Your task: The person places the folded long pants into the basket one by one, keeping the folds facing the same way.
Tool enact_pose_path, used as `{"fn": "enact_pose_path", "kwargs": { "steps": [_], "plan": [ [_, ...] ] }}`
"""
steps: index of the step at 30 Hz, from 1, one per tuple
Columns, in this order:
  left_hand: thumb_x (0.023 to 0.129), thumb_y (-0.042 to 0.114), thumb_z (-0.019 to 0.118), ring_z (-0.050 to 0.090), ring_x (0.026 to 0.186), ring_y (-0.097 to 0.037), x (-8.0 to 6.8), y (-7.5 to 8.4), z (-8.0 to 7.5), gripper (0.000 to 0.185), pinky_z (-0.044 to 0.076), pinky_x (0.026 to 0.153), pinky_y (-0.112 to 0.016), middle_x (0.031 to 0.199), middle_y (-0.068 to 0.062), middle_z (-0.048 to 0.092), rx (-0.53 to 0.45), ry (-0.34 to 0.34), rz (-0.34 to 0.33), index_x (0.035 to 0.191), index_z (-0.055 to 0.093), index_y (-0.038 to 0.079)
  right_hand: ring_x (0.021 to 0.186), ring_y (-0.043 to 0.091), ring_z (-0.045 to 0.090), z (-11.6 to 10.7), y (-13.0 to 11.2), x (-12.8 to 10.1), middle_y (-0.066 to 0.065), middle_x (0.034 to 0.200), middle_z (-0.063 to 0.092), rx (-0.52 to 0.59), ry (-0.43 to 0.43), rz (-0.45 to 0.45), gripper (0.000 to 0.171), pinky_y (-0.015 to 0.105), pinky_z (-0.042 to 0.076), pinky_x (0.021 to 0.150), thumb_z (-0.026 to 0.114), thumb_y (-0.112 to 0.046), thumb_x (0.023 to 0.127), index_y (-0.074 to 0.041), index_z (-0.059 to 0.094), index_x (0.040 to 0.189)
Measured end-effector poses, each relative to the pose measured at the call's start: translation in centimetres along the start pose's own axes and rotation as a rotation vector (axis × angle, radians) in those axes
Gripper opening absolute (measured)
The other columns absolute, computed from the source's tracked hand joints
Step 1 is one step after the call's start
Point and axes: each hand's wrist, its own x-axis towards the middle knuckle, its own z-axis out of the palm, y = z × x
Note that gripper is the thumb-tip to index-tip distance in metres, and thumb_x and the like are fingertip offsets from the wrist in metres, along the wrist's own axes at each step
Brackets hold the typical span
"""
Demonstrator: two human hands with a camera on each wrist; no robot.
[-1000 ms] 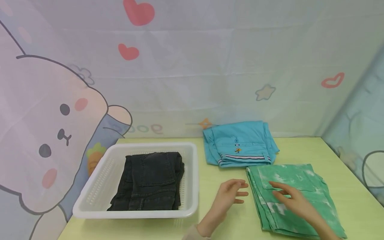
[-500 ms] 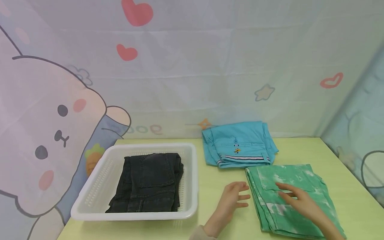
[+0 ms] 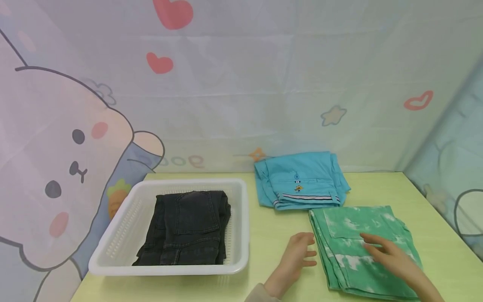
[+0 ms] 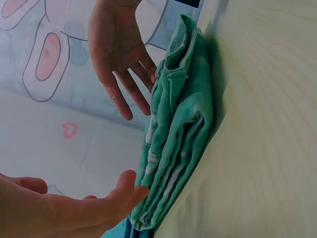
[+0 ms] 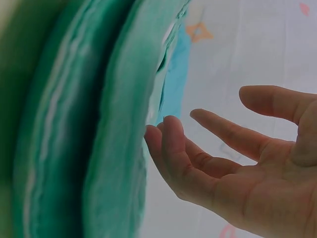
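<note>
A folded green and white garment (image 3: 362, 247) lies on the yellow-green table (image 3: 271, 235) at the front right. My right hand (image 3: 392, 256) hovers flat over it with fingers spread, its fingertips (image 5: 153, 136) right at the cloth (image 5: 99, 124). My left hand (image 3: 298, 256) is open at the garment's left edge, the thumb (image 4: 129, 191) close to the folded layers (image 4: 178, 144). Neither hand grips anything.
A folded blue garment (image 3: 299, 180) lies behind the green one by the wall. A white perforated basket (image 3: 124, 235) at the left holds a folded dark denim garment (image 3: 186, 228). A printed fabric backdrop (image 3: 226, 84) closes in the table at the back and sides.
Both hands have shifted a little to the right and nearer the front edge; the left hand has come up to the green garment's left edge. The garments have not moved.
</note>
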Motion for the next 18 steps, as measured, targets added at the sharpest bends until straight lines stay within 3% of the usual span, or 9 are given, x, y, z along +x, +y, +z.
{"fn": "enact_pose_path", "kwargs": {
  "steps": [9,18],
  "plan": [
    [0.087,0.021,0.047,0.052,0.1,-0.047,0.3,-0.1,-0.2,0.039,0.048,0.077,-0.051,0.115,-0.025,0.05,-0.008,-0.013,-0.022,0.118,0.044,-0.004,0.106,0.045,0.05,-0.7,0.2,-0.5,0.037,0.131,0.033,-0.019,-0.017,0.066,0.054,0.039,0.051,0.073,0.036,-0.029,0.097,0.01,0.029,0.134],
    [0.087,0.022,0.049,0.052,0.099,-0.048,0.4,-0.6,0.3,0.044,0.048,0.079,-0.051,0.112,-0.028,0.05,-0.076,-0.011,-0.037,0.119,0.038,-0.006,0.109,0.046,0.047,-1.6,1.0,-0.7,0.039,0.133,0.028,0.001,-0.033,0.086,0.057,0.041,0.05,0.078,0.033,-0.03,0.097,0.012,0.023,0.135]
  ]
}}
